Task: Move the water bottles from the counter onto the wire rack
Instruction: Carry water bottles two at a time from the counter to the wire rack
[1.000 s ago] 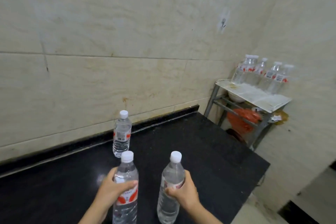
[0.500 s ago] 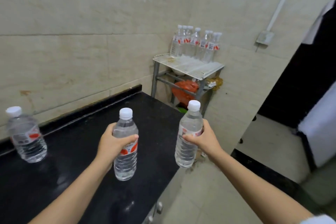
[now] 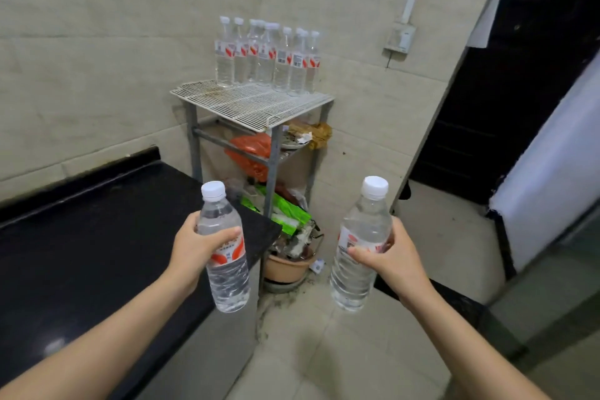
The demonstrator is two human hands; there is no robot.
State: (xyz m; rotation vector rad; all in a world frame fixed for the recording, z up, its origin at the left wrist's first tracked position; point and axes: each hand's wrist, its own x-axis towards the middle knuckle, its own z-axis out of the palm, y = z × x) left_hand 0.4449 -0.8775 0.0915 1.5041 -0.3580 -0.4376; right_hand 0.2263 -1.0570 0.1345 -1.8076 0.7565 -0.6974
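Wire rack point(image 3: 250, 105) stands straight ahead and above hand level, in the tiled corner past the counter's end; both carried bottles must go forward and up to reach its top shelf. Shelf is a white wire grid on grey metal legs, grid lines running front to back, front half bare, slightly grimy. Row of bottles point(image 3: 266, 57) is already packed upright along the back edge by the wall, so free space is the near half. Rack sits roughly midway between the hands; neither looks clearly nearer, judged from this view.

Black counter point(image 3: 97, 237) lies left, glossy dark stone, its end corner just behind the left bottle. Lower rack tiers hold clutter: orange plastic bag point(image 3: 251, 153), green packets, a clay pot point(image 3: 287, 266) on the floor.

Left hand point(image 3: 194, 250) is wrapped round the label band of the left bottle point(image 3: 225, 253), thumb across the front, long axis upright with a slight tilt. Right hand point(image 3: 388, 253) is clamped round the right bottle point(image 3: 362, 247) at its label, fingers curled over the front, upright, leaning a little right. Both are clear ribbed plastic, full of water, white screw caps, red-and-white labels. Both hang in air off the counter, well apart from each other and from the rack.
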